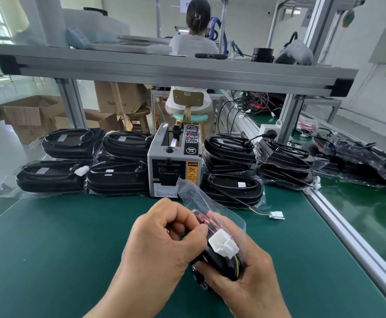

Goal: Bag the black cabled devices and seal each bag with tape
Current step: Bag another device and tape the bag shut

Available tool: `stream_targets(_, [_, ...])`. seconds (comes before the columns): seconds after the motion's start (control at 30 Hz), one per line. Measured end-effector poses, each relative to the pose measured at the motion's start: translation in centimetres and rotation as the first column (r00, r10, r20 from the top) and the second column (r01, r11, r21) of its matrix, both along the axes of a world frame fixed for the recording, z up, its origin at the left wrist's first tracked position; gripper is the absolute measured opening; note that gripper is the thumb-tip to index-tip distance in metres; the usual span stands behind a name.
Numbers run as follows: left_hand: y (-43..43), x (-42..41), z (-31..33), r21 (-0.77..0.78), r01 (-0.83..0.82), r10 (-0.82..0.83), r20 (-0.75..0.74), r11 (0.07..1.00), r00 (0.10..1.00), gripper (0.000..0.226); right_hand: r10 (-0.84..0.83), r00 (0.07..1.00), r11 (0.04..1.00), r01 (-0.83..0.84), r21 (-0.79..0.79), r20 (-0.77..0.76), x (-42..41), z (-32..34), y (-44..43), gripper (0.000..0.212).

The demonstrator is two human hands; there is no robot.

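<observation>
Head view: black cabled device point(219, 263) in a clear bag point(212, 204), above the green bench.
The left hand point(162, 246) pinches the bag; the right hand point(244, 288) grips the device.

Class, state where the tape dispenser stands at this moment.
In the head view, the tape dispenser stands centre, at the back of the green mat, between stacks of bagged devices.

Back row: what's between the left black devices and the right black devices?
The grey tape dispenser stands between the left black devices and the right black devices; head view.
</observation>
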State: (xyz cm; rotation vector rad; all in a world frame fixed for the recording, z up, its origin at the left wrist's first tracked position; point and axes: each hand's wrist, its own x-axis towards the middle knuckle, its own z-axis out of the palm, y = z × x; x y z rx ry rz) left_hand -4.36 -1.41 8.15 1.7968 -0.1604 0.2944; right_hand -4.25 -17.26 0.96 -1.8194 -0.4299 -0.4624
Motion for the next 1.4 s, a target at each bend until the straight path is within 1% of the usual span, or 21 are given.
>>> stream_targets(0.03, [0.0, 0.0, -0.2, 0.021, -0.022, 0.021, 0.01, 1.0, 1.0, 0.014, 0.002, 1.0, 1.0, -0.002, 0.0, -0.001, 0.0, 0.0, 0.0, 0.078])
stream_targets(0.1, [0.0, 0.2, -0.6, 0.013, -0.057, 0.057, 0.004, 0.998, 0.998, 0.026, -0.001, 1.0, 1.0, 0.001, 0.0, 0.0, 0.0, 0.0, 0.0, 0.078])
stream_targets(0.17, [0.1, 0.4, -0.8, -0.006, -0.073, 0.073, -0.033, 0.997, 0.997, 0.037, 0.003, 1.0, 1.0, -0.003, 0.004, -0.003, 0.1, 0.1, 0.0, 0.078])
stream_targets(0.2, [0.0, 0.5, -0.8, -0.015, -0.069, 0.068, -0.059, 0.997, 0.996, 0.039, 0.008, 1.0, 1.0, -0.007, 0.01, -0.007, 0.1, 0.0, -0.1, 0.078])
stream_targets(0.3, [-0.3, 0.6, -0.8, -0.079, -0.071, 0.061, -0.12, 0.994, 0.991, 0.031, 0.008, 1.0, 1.0, -0.008, 0.013, -0.008, 0.1, 0.0, -0.1, 0.077])
stream_targets(0.43, [-1.2, 0.5, -0.6, -0.172, -0.128, 0.099, -0.165, 0.977, 0.981, 0.02, -0.002, 1.0, 1.0, 0.002, 0.01, 0.007, 0.1, 0.2, 0.1, 0.078])
stream_targets(0.5, [-1.5, 0.4, -0.5, -0.218, -0.127, 0.088, -0.18, 0.968, 0.98, 0.016, -0.005, 1.0, 1.0, 0.005, 0.006, 0.026, 0.0, 0.4, 0.2, 0.078])
stream_targets(0.57, [-1.7, 0.3, -0.5, -0.237, -0.117, 0.074, -0.185, 0.964, 0.98, 0.017, -0.011, 0.999, 1.0, 0.011, -0.002, 0.049, 0.0, 0.5, 0.3, 0.08])
stream_targets(0.7, [-1.7, 0.5, -0.8, -0.302, -0.11, 0.051, -0.196, 0.947, 0.979, 0.031, -0.026, 0.997, 1.0, 0.026, -0.01, 0.076, 0.0, 0.6, 0.5, 0.081])
stream_targets(0.87, [-1.9, 0.9, -0.8, -0.419, -0.084, -0.002, -0.202, 0.904, 0.979, 0.032, -0.049, 0.991, 0.999, 0.051, -0.012, 0.121, -0.2, 0.5, 1.0, 0.076])
stream_targets(0.97, [-2.0, 0.6, -1.4, -0.436, -0.052, -0.021, -0.16, 0.899, 0.987, 0.034, -0.06, 0.99, 0.998, 0.057, 0.022, 0.127, -0.1, 0.6, 1.1, 0.072])
stream_targets(1.03, [-2.0, 0.6, -1.6, -0.448, -0.007, -0.061, -0.139, 0.894, 0.988, 0.035, -0.058, 0.992, 0.995, 0.048, 0.086, 0.113, 0.2, 0.8, 1.3, 0.069])
stream_targets(1.1, [-1.8, 1.0, -1.5, -0.411, 0.025, -0.071, -0.096, 0.911, 0.993, 0.041, -0.043, 0.996, 0.985, 0.028, 0.17, 0.083, 0.5, 1.0, 1.9, 0.067])
stream_targets(1.17, [-1.4, 1.6, -1.2, -0.272, 0.02, -0.027, -0.025, 0.962, 0.999, 0.041, 0.045, 0.998, 0.966, -0.056, 0.251, 0.051, 1.0, 1.5, 2.3, 0.073])
stream_targets(1.2, [-1.0, 1.8, -1.0, -0.194, 0.02, -0.016, 0.02, 0.981, 1.0, 0.04, 0.111, 0.993, 0.964, -0.117, 0.24, 0.042, 1.2, 1.6, 2.3, 0.08])
stream_targets(1.27, [-0.4, 2.1, -1.3, -0.077, 0.056, -0.048, 0.102, 0.995, 0.994, 0.039, 0.211, 0.976, 0.973, -0.215, 0.079, 0.049, 1.4, 1.6, 1.6, 0.102])
stream_targets(1.33, [0.1, 2.1, -2.3, -0.001, 0.09, -0.089, 0.14, 0.996, 0.986, 0.042, 0.25, 0.968, 0.967, -0.251, -0.052, -0.024, 0.8, 1.0, 0.4, 0.119])
stream_targets(1.37, [0.3, 2.0, -3.0, 0.023, 0.098, -0.101, 0.149, 0.995, 0.984, 0.044, 0.254, 0.965, 0.961, -0.259, -0.096, -0.063, 0.4, 0.5, -0.5, 0.119])
stream_targets(1.4, [0.5, 1.9, -3.8, 0.044, 0.102, -0.108, 0.156, 0.994, 0.982, 0.045, 0.251, 0.966, 0.954, -0.259, -0.154, -0.066, 0.0, 0.0, -1.6, 0.113])
